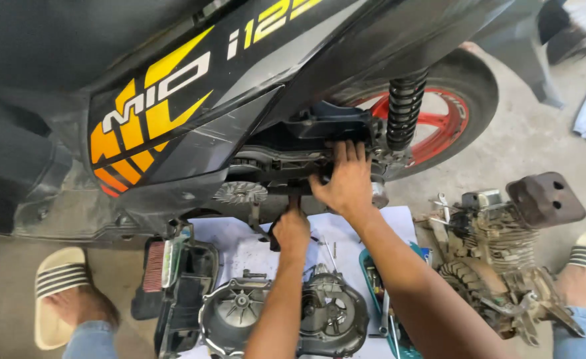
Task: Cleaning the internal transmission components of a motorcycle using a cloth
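A black scooter [193,100] with yellow and orange side graphics fills the top of the head view. Its transmission side [273,159] is uncovered, showing a silver finned pulley [240,192]. My right hand [345,178] lies flat against the rear of the open casing, fingers spread upward, just left of the black coil shock absorber [404,106]. My left hand [292,229] is lower, closed around a dark tool handle [294,201] that points up under the casing.
A removed grey transmission cover [240,312] lies on white paper [246,242] between my knees. A greasy separate engine [499,259] sits at the right. The red rear wheel [446,119], an air filter box [173,266] and a teal tool tray [373,286] are nearby.
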